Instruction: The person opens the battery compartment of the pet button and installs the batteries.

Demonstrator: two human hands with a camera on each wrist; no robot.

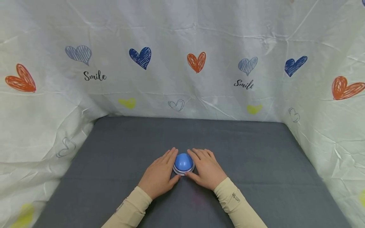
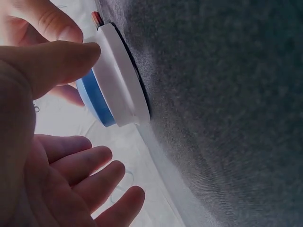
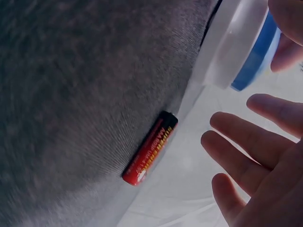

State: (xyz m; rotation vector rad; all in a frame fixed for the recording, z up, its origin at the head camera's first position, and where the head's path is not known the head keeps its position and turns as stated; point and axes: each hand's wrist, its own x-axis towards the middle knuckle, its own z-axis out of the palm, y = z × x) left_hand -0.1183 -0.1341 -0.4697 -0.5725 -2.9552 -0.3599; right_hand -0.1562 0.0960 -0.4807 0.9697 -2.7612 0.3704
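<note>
A round push button with a blue dome point(image 1: 183, 161) and a white base point(image 2: 118, 80) sits dome up on the dark grey tabletop. My left hand point(image 1: 158, 175) lies along its left side, fingers extended and thumb tip right at the base. On the other side is my right hand point(image 1: 209, 169), its fingers loosely spread and its thumb at the near rim. A red and black AAA battery point(image 3: 150, 149) lies on the cloth near the right fingers in the right wrist view. From the head camera, that battery is hidden under the right hand.
Dark grey cloth point(image 1: 128, 139) covers the table. A white curtain point(image 1: 171, 38) printed with hearts and "Smile" hangs behind the far edge and along both sides.
</note>
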